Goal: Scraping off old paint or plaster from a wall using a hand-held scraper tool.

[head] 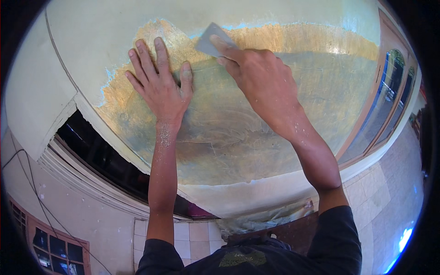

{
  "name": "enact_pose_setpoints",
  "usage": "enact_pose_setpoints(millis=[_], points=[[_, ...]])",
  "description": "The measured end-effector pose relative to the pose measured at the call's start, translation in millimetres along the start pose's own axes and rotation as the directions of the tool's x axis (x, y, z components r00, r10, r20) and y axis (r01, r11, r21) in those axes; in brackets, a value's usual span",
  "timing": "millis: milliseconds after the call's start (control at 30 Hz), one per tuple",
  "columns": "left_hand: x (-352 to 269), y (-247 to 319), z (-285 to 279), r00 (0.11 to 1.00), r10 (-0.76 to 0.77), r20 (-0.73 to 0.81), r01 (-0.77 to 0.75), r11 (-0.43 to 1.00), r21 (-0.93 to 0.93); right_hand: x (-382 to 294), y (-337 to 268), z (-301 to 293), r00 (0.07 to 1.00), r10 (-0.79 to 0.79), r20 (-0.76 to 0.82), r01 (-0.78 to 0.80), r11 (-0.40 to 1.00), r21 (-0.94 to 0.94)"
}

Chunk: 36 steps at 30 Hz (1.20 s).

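Note:
My right hand (261,72) is closed around a flat grey rectangular pad (210,40), perhaps sandpaper or a scraper blade; blur hides which. One finger lies along the pad's face, and the pad is at the upper edge of a stripped area on the wall. To its left, my left hand (161,80) rests palm-down against the wall with its fingers spread. Bare tan plaster (261,39) runs in a band below the pale green paint (268,12), with a ragged light-blue line between them. Beneath that band is a darker, smeared grey-brown patch (223,120). Pale dust specks both forearms.
A dark doorway (103,144) with a worn frame opens at lower left. Thin cables (37,192) hang near a small paned window (58,249). A wooden-framed glazed door (385,92) stands at right. Below are floor tiles (367,189) and a crumpled sheet (264,220).

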<state>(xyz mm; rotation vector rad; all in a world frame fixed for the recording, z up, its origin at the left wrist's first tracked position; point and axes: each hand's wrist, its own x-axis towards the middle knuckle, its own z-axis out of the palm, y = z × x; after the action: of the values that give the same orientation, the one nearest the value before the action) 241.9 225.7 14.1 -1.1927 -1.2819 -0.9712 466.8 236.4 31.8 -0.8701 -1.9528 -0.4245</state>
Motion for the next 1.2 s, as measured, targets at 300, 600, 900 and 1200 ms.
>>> enact_pose_setpoints(millis=[300, 600, 900, 1200], points=[[1, -4, -1, 1.000, 0.005, -0.008, -0.005, 1.000, -0.016, -8, -15, -9, 0.985, 0.165, 0.054, -0.167, 0.985, 0.044], [0, -5, 0, 1.000, -0.002, -0.002, 0.002, 1.000, -0.012, -6, -18, -10, 0.983, 0.172, 0.060, -0.174, 0.984, 0.036], [-2, -4, 0, 1.000, 0.006, -0.013, -0.007, 1.000, -0.025, -8, -10, -5, 0.992, 0.125, 0.017, -0.126, 0.991, 0.051], [-3, -5, -3, 1.000, 0.005, -0.010, -0.005, 1.000, -0.029, 6, -23, -4, 0.990, 0.125, 0.072, -0.128, 0.991, 0.039]])
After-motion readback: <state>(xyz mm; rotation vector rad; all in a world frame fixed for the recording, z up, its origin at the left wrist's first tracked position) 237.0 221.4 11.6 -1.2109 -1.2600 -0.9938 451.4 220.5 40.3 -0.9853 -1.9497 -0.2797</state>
